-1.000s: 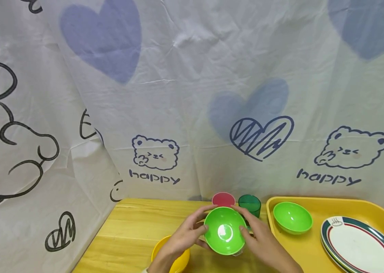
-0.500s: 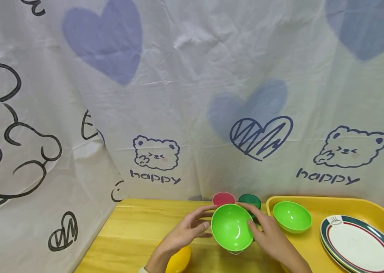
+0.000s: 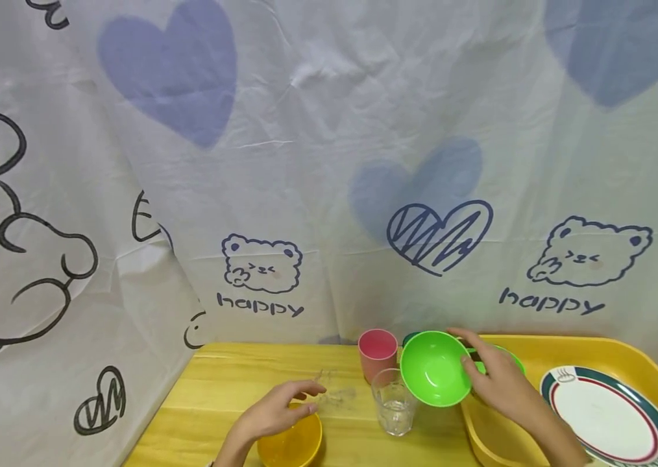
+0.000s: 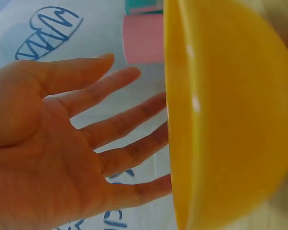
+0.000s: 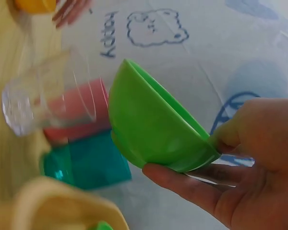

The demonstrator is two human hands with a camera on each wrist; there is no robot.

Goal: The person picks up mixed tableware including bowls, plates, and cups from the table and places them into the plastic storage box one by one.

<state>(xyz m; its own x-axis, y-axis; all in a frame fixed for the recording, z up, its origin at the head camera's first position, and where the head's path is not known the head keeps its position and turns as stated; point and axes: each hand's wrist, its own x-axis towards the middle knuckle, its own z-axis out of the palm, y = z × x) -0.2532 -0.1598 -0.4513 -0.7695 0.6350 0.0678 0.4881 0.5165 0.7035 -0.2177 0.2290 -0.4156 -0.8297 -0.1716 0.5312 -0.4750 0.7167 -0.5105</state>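
My right hand point(image 3: 501, 383) pinches a green bowl point(image 3: 435, 368) by its right rim, thumb inside and fingers beneath. The right wrist view shows this bowl point(image 5: 156, 122) tilted and raised beside the cups. A clear glass point(image 3: 396, 408) stands on the table just left of and below it. Behind the glass is a pink cup point(image 3: 378, 355); a teal cup point(image 5: 89, 163) is mostly covered by the bowl in the head view. My left hand point(image 3: 276, 410) holds nothing, fingers spread, over the far rim of a yellow bowl point(image 3: 292, 444).
A yellow tray point(image 3: 562, 344) occupies the right side of the table point(image 3: 235, 370). In it are a second green bowl point(image 3: 514, 360), partly hidden by my right hand, and white plates with a dark green rim point(image 3: 603, 415). A printed cloth point(image 3: 329, 162) hangs behind.
Both hands were at the green bowl; my left hand has let go and moved left and down. My right hand has carried the bowl right toward the tray, uncovering the clear glass.
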